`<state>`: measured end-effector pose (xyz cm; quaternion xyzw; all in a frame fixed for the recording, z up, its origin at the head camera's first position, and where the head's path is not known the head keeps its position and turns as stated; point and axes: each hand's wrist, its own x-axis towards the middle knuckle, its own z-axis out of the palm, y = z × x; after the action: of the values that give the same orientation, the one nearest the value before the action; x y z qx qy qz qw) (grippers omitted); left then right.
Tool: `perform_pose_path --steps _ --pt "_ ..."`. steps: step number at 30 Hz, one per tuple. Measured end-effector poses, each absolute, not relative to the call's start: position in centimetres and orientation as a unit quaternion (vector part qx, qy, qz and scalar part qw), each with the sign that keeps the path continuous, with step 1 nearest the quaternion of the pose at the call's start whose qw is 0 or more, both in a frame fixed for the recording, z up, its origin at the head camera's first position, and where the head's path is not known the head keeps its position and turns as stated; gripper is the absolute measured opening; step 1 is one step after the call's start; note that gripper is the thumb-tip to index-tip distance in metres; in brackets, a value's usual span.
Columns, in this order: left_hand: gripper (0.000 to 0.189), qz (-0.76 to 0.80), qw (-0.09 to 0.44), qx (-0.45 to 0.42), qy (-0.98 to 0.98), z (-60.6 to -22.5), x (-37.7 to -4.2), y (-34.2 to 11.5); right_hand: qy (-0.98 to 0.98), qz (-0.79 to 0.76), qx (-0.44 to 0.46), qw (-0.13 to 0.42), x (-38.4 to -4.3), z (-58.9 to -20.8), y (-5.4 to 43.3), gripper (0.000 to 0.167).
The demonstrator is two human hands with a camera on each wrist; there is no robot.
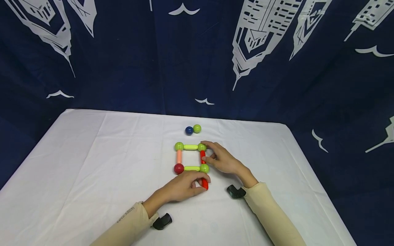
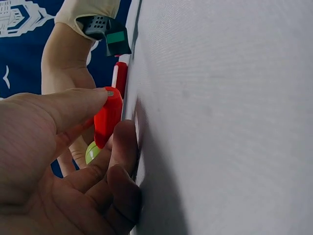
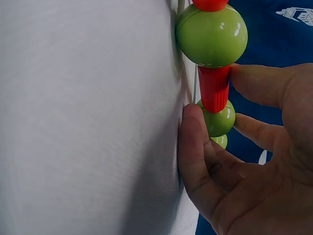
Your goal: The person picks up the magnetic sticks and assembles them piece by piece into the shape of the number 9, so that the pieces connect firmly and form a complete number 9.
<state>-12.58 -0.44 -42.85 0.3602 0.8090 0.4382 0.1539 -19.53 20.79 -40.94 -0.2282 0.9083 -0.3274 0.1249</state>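
My left hand [image 1: 184,186] pinches a loose-ended red rod [image 2: 108,115] between thumb and fingers. Its far end meets the near right green ball [image 3: 212,36] in the right wrist view. That ball is a corner of a flat square of rods and balls. My right hand [image 1: 226,160] grips the square's right side, its thumb at another red rod [image 3: 214,88] and fingertips around the far right green ball [image 1: 201,147]. Completing the square are a green ball [image 1: 179,146], a dark red ball [image 1: 179,168], a pink rod [image 1: 179,156] and two yellow-green rods [image 1: 191,147].
Beyond the square, a dark blue ball [image 1: 189,130] and a green ball [image 1: 197,128] lie side by side. A white cloth [image 1: 123,164] covers the table. Behind its far edge hangs a navy curtain [image 1: 129,68] with white prints. Black wrist devices [image 1: 236,191] sit at both cuffs.
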Motion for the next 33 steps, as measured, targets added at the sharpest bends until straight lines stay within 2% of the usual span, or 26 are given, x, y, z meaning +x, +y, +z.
perform_pose_path --steps 7,18,23,28,33 --pt "0.03 0.457 0.17 0.339 0.804 -43.2 -12.7 -0.7 0.906 -0.332 -0.23 0.125 -19.6 -41.0 20.7 0.06" --pt "0.066 0.515 0.244 0.272 0.776 -43.1 -13.2 -1.5 0.903 -0.334 -0.231 0.139 -19.9 -40.6 21.1 0.058" --pt "0.062 0.552 0.277 0.261 0.742 -43.2 -13.5 -1.9 0.907 -0.325 -0.233 0.131 -21.3 -40.0 21.3 0.056" --pt "0.056 0.572 0.299 0.269 0.714 -43.4 -13.9 -2.2 0.92 -0.318 -0.2 0.116 -24.1 -38.5 21.1 0.049" --pt "0.055 0.571 0.305 0.267 0.714 -43.6 -14.1 -2.3 0.917 -0.332 -0.175 0.138 -27.4 -38.1 20.1 0.05"
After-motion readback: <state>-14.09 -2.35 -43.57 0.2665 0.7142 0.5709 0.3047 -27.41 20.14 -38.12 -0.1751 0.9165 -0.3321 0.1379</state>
